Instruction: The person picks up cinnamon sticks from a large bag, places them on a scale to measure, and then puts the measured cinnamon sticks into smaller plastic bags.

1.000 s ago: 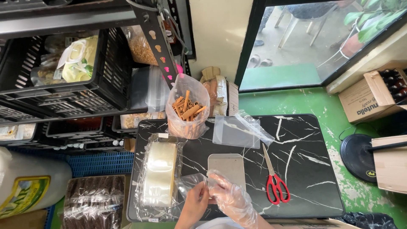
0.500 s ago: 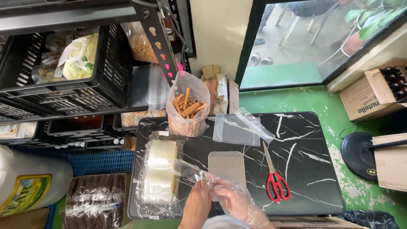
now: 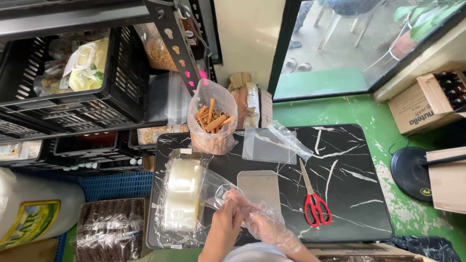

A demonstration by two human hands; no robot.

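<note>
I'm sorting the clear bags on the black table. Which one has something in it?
The upright open bag at the table's back left, filled with brown sticks. The flat bag beside it lies empty.

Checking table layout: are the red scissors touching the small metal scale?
Apart. The head view shows the red-handled scissors lying right of the scale, with a strip of black marble tabletop plainly visible between them.

Bright doorway daylight, sharp, slight edge distortion
</note>
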